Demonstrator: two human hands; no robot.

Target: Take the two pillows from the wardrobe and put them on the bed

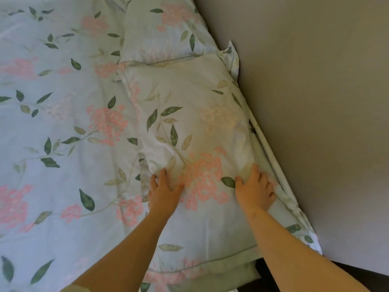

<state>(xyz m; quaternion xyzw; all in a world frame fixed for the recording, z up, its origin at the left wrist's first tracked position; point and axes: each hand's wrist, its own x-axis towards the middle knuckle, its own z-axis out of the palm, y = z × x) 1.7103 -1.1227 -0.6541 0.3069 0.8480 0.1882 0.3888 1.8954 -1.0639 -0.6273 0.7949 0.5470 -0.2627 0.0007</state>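
Two pillows in pale floral cases lie on the bed (52,123) along the wall side. The near pillow (189,114) is under both my hands. My left hand (163,192) rests flat on its left part, fingers spread. My right hand (255,191) presses on its right edge by the wall, fingers slightly curled over the fabric. The far pillow (164,32) lies beyond it, touching its top edge. Both cases match the bed cover: pink flowers and green leaves.
A plain beige wall (315,102) runs along the bed's right side. A white rail (267,144) shows between the pillow and the wall. Dark floor (357,277) appears at the lower right corner past the bed's end.
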